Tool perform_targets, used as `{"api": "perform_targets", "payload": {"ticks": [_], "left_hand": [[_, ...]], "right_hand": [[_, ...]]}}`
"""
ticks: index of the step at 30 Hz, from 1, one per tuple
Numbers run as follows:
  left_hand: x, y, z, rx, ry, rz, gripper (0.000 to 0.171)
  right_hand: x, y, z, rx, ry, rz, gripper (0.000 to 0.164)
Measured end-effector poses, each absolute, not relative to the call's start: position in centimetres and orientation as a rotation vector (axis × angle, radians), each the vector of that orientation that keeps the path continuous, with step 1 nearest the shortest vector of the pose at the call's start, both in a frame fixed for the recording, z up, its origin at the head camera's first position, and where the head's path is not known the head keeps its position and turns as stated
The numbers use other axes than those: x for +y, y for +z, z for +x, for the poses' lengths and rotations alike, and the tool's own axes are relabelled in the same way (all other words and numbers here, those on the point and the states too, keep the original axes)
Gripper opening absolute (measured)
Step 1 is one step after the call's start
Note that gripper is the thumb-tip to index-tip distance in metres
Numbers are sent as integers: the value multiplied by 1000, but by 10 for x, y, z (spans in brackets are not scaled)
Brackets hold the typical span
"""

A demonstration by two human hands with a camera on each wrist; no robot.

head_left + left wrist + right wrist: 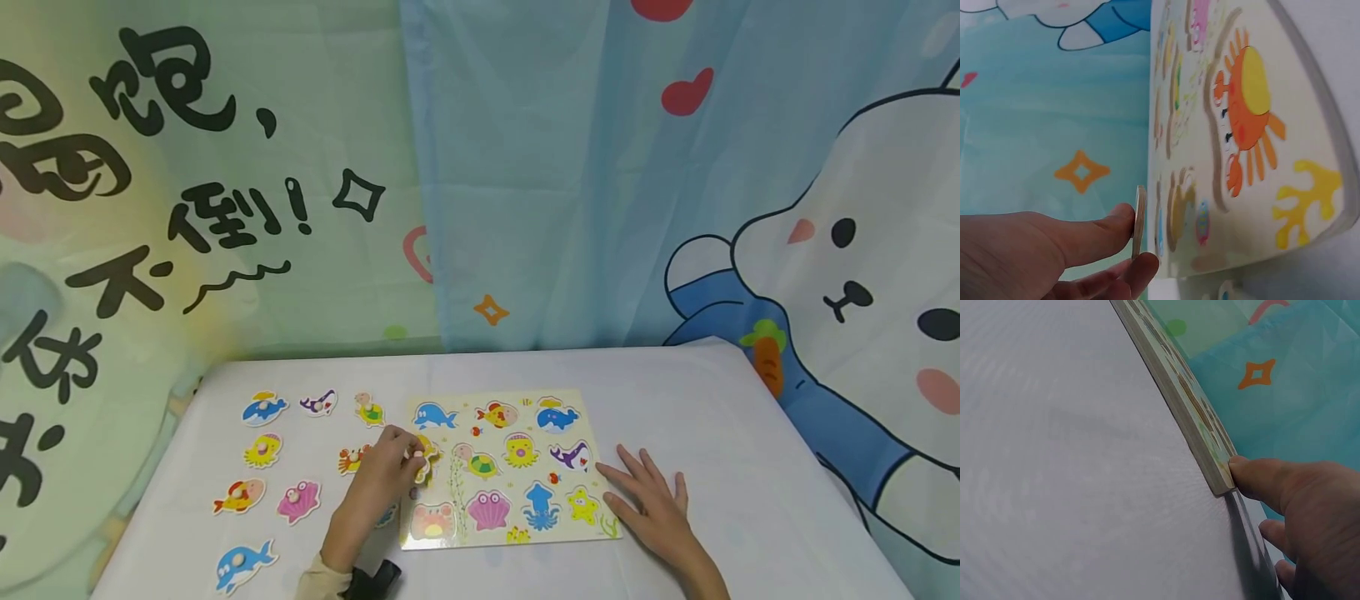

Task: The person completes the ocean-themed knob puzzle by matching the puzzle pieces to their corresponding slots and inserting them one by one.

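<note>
My left hand (382, 468) is at the left edge of a pale yellow wooden sea-animal puzzle board (558, 538). Thumb and fingers pinch a thin yellow puzzle piece (427, 461), which overlaps the board's left side in the head view. In the left wrist view the same piece (1139, 219) shows edge-on, its picture turned out of sight. At the board's right edge rests my right hand (654, 506), fingers spread; in the right wrist view a fingertip (1239, 464) touches the board's corner. A crab piece (352, 459) lies just left of my left hand.
Several loose knobbed pieces lie on the white table (180, 500) to the left, among them a blue dolphin (242, 567), a pink shell (299, 501) and a turtle (369, 411). Another piece (387, 515) is partly hidden by my left wrist. A printed curtain (517, 167) hangs behind the table.
</note>
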State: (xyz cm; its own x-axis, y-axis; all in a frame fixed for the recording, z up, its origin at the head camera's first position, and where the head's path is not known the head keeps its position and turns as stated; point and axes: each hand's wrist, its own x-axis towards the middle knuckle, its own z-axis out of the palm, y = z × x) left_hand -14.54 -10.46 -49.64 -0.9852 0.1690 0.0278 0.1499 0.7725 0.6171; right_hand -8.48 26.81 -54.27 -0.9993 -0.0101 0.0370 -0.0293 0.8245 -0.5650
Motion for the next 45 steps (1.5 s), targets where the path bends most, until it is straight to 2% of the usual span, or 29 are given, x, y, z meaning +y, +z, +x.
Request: {"api": "perform_targets", "payload": {"ticks": [16,27,45], "left_hand": [[-101,-507,-144,2870,1018,321,12],[-97,-516,-148,2957,871,280,19],[-87,-519,-143,2976,882,396,21]], "right_hand": [[267,-546,-81,-3009,933,-14,45],[271,-545,-85,-2994,926,31,45],[269,-545,-86,-2988,909,24,45]]}}
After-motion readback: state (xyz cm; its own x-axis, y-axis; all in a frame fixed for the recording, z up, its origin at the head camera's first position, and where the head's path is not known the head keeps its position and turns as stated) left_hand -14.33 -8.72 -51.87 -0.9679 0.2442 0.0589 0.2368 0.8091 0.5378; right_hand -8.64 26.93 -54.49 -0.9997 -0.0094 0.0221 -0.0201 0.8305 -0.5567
